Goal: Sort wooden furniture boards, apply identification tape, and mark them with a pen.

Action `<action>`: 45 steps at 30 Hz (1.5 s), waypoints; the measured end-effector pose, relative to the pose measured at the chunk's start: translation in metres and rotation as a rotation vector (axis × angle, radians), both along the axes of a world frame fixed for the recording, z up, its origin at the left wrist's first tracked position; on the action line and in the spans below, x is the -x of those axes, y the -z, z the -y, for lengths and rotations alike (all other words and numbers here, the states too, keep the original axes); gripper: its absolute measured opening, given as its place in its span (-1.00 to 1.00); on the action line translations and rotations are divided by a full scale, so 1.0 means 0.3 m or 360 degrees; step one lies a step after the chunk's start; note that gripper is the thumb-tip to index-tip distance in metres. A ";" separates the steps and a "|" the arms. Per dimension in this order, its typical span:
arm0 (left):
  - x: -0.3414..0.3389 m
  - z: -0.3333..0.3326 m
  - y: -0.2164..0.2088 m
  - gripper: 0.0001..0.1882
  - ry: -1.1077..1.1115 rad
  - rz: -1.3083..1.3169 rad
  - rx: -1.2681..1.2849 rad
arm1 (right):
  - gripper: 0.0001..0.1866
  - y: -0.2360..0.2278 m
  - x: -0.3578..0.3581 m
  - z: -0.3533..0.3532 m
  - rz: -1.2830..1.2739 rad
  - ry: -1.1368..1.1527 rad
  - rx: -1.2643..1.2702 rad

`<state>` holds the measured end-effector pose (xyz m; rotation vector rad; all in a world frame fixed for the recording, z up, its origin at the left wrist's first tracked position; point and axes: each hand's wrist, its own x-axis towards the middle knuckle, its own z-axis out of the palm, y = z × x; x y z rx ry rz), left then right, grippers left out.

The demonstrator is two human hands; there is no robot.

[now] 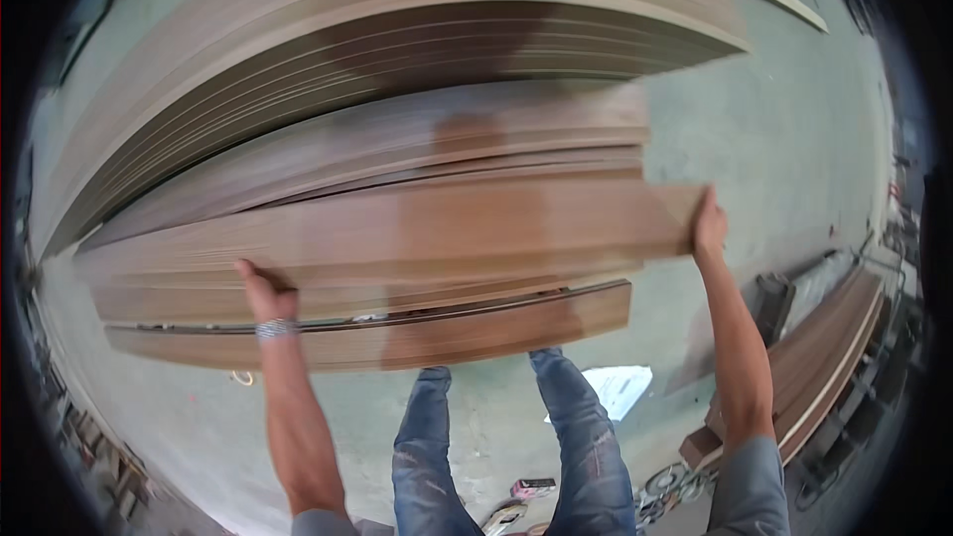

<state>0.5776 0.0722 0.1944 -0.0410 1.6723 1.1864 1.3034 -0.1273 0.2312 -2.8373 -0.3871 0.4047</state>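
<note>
A long brown wood-look plank (pixel 596 223) lies crosswise before me, slightly blurred. My left hand (pixel 268 296) is closed on its near edge toward the left, thumb on top and the other fingers hidden beneath. My right hand (pixel 709 226) wraps the plank's right end, which juts out past the boards around it. Just beyond lie similar boards (pixel 556 114). On the near side, a separate brown board (pixel 496 332) runs in front of my legs, with a narrow dark gap behind it.
A tall stack of wide brown boards (pixel 476 25) stands at the far side. More planks (pixel 829 347) lie on the floor at the right. Near my feet are a white sheet (pixel 617 389), a small pink-and-black box (pixel 533 487) and a yellowish ring (pixel 242 377).
</note>
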 end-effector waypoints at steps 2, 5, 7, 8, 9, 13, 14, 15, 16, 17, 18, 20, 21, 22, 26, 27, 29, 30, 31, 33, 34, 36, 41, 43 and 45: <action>0.192 -0.178 -0.017 -0.50 -0.0030 -0.0172 -0.0167 | -0.02 -0.035 0.076 -0.226 -0.0255 -0.0003 -0.0154; -0.026 -0.213 -0.014 -0.55 0.0182 0.0075 -0.0140 | -0.10 -0.112 0.074 -0.363 -0.0108 -0.0229 -0.0085; 0.065 -0.294 -0.067 -0.58 0.0441 -0.0174 0.0049 | -0.20 -0.125 0.140 -0.490 -0.0288 -0.0439 -0.0096; 0.024 -0.260 -0.084 -0.58 0.0451 -0.0179 0.0077 | -0.27 -0.127 0.197 -0.509 -0.0223 -0.0493 -0.0296; -0.077 -0.172 -0.113 -0.58 0.0789 -0.0319 0.0020 | -0.32 -0.131 0.219 -0.495 -0.0136 -0.0547 -0.0475; -0.308 0.140 -0.212 -0.54 0.1559 -0.0579 -0.0024 | -0.35 0.034 0.190 -0.257 0.0003 -0.0588 -0.0248; -0.324 0.227 -0.188 -0.54 0.1641 -0.0541 0.0017 | -0.36 0.098 0.168 -0.163 -0.0111 -0.0448 -0.0174; -0.338 0.311 -0.157 -0.56 0.1580 -0.0322 0.0124 | -0.37 0.157 0.153 -0.083 -0.0230 -0.0312 -0.0104; -0.333 0.389 -0.129 -0.58 0.1508 -0.0126 0.0233 | -0.39 0.195 0.192 -0.027 -0.0323 -0.0157 -0.0018; -0.336 0.466 -0.105 -0.59 0.1382 -0.0107 0.0327 | -0.40 0.227 0.223 0.018 -0.0409 -0.0001 0.0075; -0.374 0.536 -0.074 -0.59 0.1252 -0.0056 0.0415 | -0.40 0.263 0.202 0.052 -0.0413 -0.0011 0.0088; -0.468 0.657 -0.039 -0.60 0.1245 0.0013 0.0564 | -0.40 0.316 0.157 0.161 -0.0914 0.0140 -0.0054; -0.486 0.703 -0.034 -0.60 0.1245 0.0017 0.0527 | -0.40 0.330 0.191 0.166 -0.0949 0.0141 -0.0027; -0.507 0.740 -0.023 -0.60 0.1284 0.0029 0.0538 | -0.40 0.342 0.213 0.162 -0.0890 0.0070 -0.0117; -0.626 0.839 -0.021 -0.59 0.1379 0.0069 0.0622 | -0.40 0.348 0.224 0.177 -0.0953 0.0054 -0.0275; -0.648 0.847 -0.022 -0.59 0.1381 0.0102 0.0655 | -0.40 0.350 0.208 0.178 -0.0958 0.0048 -0.0265; -0.676 0.835 -0.016 -0.58 0.1390 0.0070 0.0610 | -0.43 0.352 0.173 0.154 -0.1120 -0.0033 -0.0179; -0.682 0.823 -0.017 -0.60 0.1364 0.0057 0.0599 | -0.43 0.354 0.178 0.148 -0.1120 -0.0046 -0.0191; -0.688 0.809 -0.018 -0.61 0.1338 0.0042 0.0586 | -0.42 0.355 0.193 0.150 -0.1095 -0.0037 -0.0321; -0.697 0.789 -0.014 -0.63 0.1362 0.0004 0.0492 | -0.40 0.363 0.162 0.114 -0.1062 -0.0050 -0.0463; -0.699 0.777 -0.012 -0.64 0.1396 -0.0036 0.0418 | -0.39 0.371 0.126 0.069 -0.1129 -0.0005 -0.0685; -0.691 0.759 -0.018 -0.65 0.1403 -0.0049 0.0363 | -0.40 0.382 0.103 -0.013 -0.1178 0.0072 -0.0892; -0.609 0.770 -0.044 -0.63 0.1424 -0.0177 0.0346 | -0.54 0.370 0.041 -0.138 -0.1217 -0.0046 -0.0493; -0.597 0.800 -0.062 -0.63 0.1347 -0.0098 0.0403 | -0.45 0.339 -0.007 -0.123 -0.1126 -0.0149 -0.0179; -0.546 0.809 -0.087 -0.57 0.1317 -0.0106 0.0369 | -0.42 0.279 0.039 -0.100 -0.1052 -0.0115 -0.0256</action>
